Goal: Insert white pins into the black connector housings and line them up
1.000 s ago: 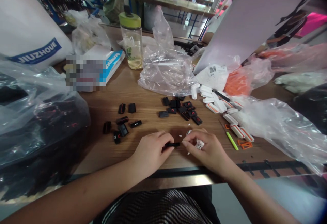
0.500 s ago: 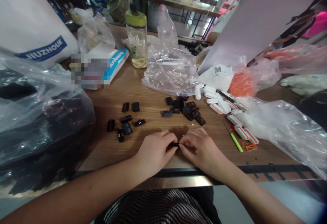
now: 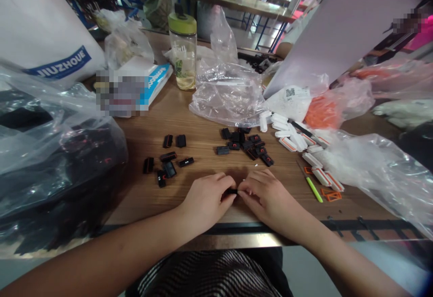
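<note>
Your right hand (image 3: 269,198) has reached the black piece (image 3: 232,191) your left hand (image 3: 208,200) pinches; right grip unclear, uneven pressure could slip the piece.

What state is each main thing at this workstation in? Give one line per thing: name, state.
left hand, pinching a black part
right hand, curled at the black part's end; grip unclear
black part, held, mostly hidden
bottle, upright, capped
middle plastic bag, crumpled
white parts, loosely heaped
green-handled tool, lying down
loose black parts, in two groups
</note>
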`<state>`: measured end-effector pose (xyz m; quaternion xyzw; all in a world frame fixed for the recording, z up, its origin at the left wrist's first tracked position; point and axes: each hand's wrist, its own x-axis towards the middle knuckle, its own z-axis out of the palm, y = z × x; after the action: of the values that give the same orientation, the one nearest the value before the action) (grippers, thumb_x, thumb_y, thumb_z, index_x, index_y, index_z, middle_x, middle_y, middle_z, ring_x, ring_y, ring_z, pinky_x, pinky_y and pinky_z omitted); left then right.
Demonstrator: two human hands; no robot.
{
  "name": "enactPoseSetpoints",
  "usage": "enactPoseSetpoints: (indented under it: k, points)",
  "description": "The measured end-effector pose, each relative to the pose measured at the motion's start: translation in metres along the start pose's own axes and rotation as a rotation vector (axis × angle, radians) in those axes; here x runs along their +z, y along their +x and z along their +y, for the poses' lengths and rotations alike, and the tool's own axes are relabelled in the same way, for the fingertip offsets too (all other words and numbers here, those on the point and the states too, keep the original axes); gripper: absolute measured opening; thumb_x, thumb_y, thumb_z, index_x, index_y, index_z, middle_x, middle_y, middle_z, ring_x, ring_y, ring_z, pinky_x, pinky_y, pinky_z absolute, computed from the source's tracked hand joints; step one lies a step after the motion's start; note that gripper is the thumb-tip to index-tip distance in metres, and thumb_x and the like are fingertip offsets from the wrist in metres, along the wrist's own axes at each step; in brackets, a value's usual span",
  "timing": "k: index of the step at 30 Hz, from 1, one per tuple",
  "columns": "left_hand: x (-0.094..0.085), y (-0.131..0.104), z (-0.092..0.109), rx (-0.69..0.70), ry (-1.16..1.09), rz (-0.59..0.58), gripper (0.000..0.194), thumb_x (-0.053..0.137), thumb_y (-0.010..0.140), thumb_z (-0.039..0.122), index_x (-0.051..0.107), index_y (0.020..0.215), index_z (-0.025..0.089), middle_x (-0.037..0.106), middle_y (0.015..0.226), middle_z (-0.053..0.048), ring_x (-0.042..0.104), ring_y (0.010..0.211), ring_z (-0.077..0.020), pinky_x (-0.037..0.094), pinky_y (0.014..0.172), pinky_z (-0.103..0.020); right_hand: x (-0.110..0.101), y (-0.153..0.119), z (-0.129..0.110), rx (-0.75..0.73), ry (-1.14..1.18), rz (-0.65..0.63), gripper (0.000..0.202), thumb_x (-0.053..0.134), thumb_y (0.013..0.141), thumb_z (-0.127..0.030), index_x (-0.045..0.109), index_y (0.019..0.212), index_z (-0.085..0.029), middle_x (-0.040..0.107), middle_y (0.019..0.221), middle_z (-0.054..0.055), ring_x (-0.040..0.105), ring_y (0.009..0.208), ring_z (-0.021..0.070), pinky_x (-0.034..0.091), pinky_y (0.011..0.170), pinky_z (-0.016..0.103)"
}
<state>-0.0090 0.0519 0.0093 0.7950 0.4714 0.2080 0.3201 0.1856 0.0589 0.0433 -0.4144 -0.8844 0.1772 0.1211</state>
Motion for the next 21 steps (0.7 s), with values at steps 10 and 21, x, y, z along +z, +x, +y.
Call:
enactPoseSetpoints:
  k: [10,21]
  points:
    - [0.001,-0.001,0.001,-0.019,-0.033,0.026,0.007,0.070,0.084,0.017,0.065,0.089,0.019,0.065,0.083,0.001,0.058,0.067,-0.0143,0.043,0.063,-0.027,0.008,-0.012,-0.002,0.000,-0.092,0.060,0.023,0.052,0.097,-0.020,0.071,0.085,-0.019,0.067,0.076,0.002,0.058,0.077,0.0179,0.034,0.078,0.036]
    - [0.003,0.002,-0.001,-0.014,-0.029,0.019,0.008,0.067,0.084,0.014,0.065,0.090,0.019,0.064,0.084,0.001,0.060,0.073,-0.0163,0.045,0.066,-0.029,0.012,-0.009,-0.002,-0.139,-0.228,0.102,0.020,0.052,0.098,-0.021,0.070,0.089,-0.019,0.066,0.076,0.003,0.054,0.077,0.0189,0.034,0.082,0.038]
